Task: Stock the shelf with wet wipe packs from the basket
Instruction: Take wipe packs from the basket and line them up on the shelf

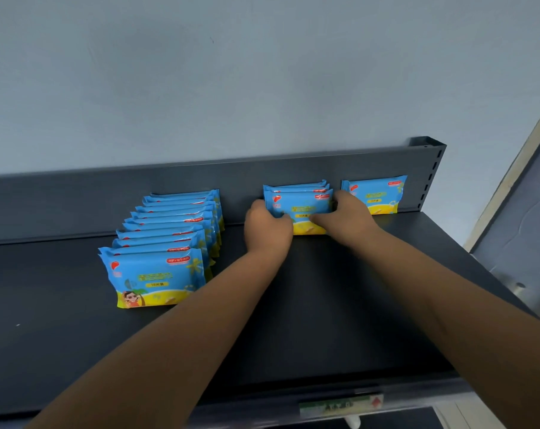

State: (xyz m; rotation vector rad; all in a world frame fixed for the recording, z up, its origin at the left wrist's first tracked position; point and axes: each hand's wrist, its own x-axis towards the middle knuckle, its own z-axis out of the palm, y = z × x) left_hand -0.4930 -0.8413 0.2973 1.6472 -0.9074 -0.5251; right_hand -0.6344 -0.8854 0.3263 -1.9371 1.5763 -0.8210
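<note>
Wipe packs [302, 205] upright, long axis left-right

One shelf [76, 305] carries some fourteen wet wipe packs: about ten in the left row [166, 243], three in the middle group [299, 202], one single pack [375, 195] at right.

Plain pale blue-grey wall [231, 72], beige trim [514, 170] at far right.

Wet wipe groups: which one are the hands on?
The middle group, gripped by the left hand and right hand; the long left row and single right pack are not held.
</note>
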